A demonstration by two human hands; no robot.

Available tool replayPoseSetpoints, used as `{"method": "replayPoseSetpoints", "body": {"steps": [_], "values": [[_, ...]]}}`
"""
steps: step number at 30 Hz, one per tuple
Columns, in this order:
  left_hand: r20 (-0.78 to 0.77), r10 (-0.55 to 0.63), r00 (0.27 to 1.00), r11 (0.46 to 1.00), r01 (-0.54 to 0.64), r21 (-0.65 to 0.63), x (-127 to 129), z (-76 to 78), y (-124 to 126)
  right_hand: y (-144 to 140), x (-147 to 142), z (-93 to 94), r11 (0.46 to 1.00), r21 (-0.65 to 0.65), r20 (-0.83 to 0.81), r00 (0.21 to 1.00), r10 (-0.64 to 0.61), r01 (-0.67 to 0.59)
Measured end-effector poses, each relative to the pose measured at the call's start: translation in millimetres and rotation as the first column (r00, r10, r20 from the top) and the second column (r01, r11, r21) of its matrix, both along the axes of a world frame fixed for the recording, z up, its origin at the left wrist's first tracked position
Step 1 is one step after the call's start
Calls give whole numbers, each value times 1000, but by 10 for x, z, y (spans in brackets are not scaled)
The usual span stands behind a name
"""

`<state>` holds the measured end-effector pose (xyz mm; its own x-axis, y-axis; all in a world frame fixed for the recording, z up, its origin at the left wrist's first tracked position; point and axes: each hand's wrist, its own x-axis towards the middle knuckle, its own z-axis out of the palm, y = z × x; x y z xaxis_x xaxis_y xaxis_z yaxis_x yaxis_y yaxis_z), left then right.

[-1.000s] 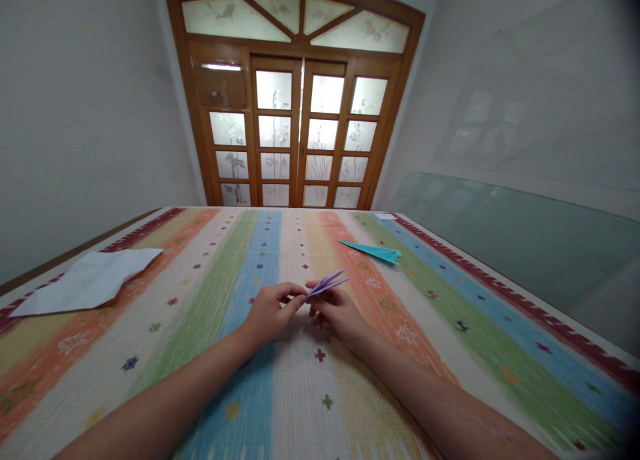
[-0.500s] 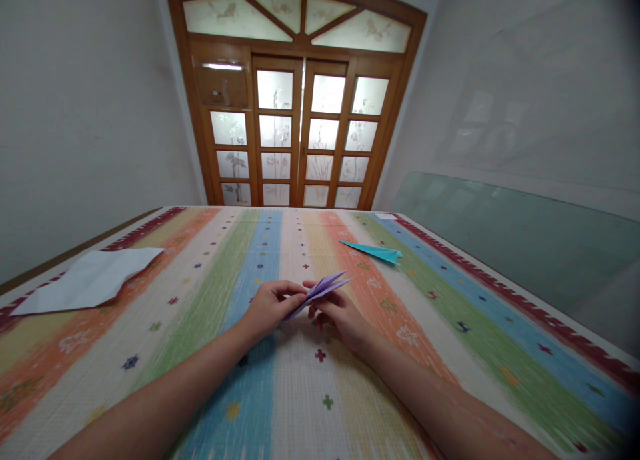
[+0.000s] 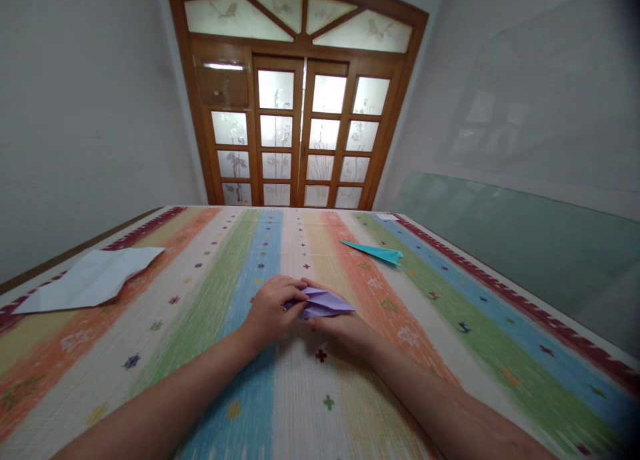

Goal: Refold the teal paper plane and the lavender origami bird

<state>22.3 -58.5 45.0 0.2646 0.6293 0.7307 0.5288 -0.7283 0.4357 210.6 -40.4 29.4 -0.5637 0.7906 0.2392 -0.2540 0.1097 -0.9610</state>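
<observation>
A piece of folded purple paper [image 3: 325,304] is between my two hands, just above the striped tablecloth [image 3: 310,393]. My left hand [image 3: 275,308] pinches its left end between thumb and fingers. Around the paper's right part, my right hand [image 3: 345,328] is wrapped from below, with the thumb along the near side and the fingers behind it. The folds lie partly spread, and a point faces right. The left tip of the paper is hidden by my left fingers.
A teal folded paper plane [image 3: 377,252] lies beyond my hands to the right. At the far left rests a creased white sheet [image 3: 93,281]. A small white paper [image 3: 386,217] lies near the table's far right corner. Wooden doors [image 3: 300,133] stand behind the table.
The purple paper has turned from tilted upward to nearly level, showing its broader side. My right hand has shifted under and around it; my left hand keeps its pinch.
</observation>
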Motion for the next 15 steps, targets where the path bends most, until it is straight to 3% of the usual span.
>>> {"method": "replayPoseSetpoints", "body": {"steps": [3,9,15], "values": [[-30,-2,1000,1000,3,18,-8,-29,11,16,18,-12,999,27,41,999,-18,17],[-68,-50,996,996,55,75,-11,-33,13,14,1,-75,992,-55,86,991,-105,110],[-109,-14,994,999,18,36,-20,-1,-2,1,-17,-67,986,36,121,979,-164,161]]}}
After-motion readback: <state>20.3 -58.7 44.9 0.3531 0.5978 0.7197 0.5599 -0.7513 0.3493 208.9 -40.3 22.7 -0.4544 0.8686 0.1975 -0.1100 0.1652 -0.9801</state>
